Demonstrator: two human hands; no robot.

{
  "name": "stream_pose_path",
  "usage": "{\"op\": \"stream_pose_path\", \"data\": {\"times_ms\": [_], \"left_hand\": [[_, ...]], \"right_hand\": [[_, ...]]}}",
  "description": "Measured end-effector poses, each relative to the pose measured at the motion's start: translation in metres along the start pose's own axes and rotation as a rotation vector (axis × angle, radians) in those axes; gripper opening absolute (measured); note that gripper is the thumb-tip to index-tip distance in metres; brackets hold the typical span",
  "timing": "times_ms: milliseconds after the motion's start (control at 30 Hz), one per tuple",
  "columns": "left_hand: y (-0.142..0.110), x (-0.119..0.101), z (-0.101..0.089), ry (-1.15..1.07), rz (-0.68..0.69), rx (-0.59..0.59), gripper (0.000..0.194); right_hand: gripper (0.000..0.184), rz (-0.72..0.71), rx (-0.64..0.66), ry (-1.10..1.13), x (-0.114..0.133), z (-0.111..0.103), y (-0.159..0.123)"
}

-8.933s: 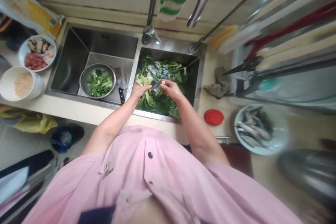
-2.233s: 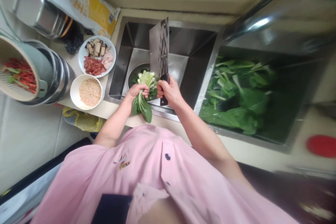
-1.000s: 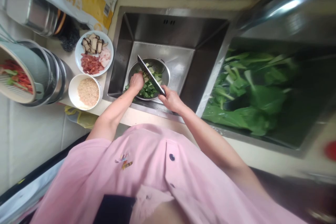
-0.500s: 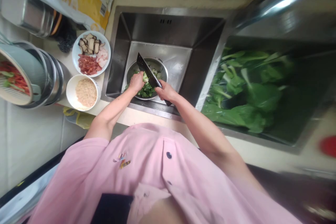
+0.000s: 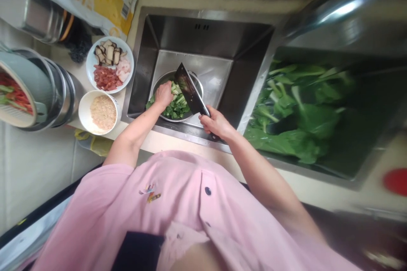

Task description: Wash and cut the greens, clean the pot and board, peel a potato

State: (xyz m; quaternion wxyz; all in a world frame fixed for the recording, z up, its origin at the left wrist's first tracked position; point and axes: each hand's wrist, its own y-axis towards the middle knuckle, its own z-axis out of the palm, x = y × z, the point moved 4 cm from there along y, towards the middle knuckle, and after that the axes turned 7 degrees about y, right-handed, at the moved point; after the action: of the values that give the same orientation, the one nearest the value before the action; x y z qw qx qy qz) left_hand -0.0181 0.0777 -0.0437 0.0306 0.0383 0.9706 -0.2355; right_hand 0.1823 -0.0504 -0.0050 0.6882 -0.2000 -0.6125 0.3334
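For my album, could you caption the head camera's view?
Left hand holding greens over a metal bowl, right hand gripping a cleaver.

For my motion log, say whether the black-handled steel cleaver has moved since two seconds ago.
Yes, downward: the cleaver overlapped the grey steel basin's back rim; now it slants lower, over the round metal bowl.

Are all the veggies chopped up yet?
Not yet. Done: cut greens lie in the round pan, and meat and mushrooms look sliced on the plate. In hand: the left hand grips greens beside the cleaver in the right hand. To do: whole leaves in the other basin look uncut.
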Motion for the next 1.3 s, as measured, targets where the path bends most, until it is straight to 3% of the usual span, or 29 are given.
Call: {"op": "stream_pose_path", "data": {"times_ms": [200, 300, 400, 533, 700, 833, 933, 1067, 1233, 1300], "left_hand": [[-0.004, -0.009, -0.002, -0.027, 0.164, -0.025, 0.030], [0.002, -0.004, 0.003, 0.005, 0.103, 0.009, 0.032], [0.013, -0.005, 0.017, 0.033, 0.097, 0.076, 0.035], [0.029, -0.025, 0.049, 0.013, 0.182, 0.153, 0.041], [0.037, -0.036, 0.074, 0.026, 0.158, 0.186, 0.067], [0.037, -0.022, 0.064, 0.076, 0.139, 0.136, 0.100], [0.033, -0.006, 0.058, 0.128, 0.140, 0.171, 0.121], [0.026, 0.006, 0.065, 0.149, 0.061, 0.253, 0.084], [0.024, 0.005, 0.073, 0.144, -0.041, 0.224, 0.046], [0.026, 0.007, 0.069, 0.143, -0.101, 0.206, 0.041]], "right_hand": [[0.027, 0.043, -0.028, 0.010, 0.003, 0.012, 0.034], [0.027, 0.031, -0.093, 0.016, 0.008, 0.007, 0.040], [0.033, 0.000, -0.173, 0.005, 0.011, -0.005, 0.031], [0.042, -0.028, -0.213, -0.062, 0.009, -0.018, 0.015], [0.041, -0.023, -0.219, -0.144, 0.001, -0.019, 0.003], [0.041, -0.016, -0.214, -0.175, -0.004, -0.018, 0.000], [0.040, -0.049, -0.216, -0.225, -0.005, -0.018, 0.003], [0.042, -0.096, -0.186, -0.296, -0.004, -0.010, 0.014], [0.044, -0.149, -0.133, -0.417, -0.004, 0.000, 0.026], [0.046, -0.147, -0.109, -0.441, -0.007, 0.002, 0.029]]}}
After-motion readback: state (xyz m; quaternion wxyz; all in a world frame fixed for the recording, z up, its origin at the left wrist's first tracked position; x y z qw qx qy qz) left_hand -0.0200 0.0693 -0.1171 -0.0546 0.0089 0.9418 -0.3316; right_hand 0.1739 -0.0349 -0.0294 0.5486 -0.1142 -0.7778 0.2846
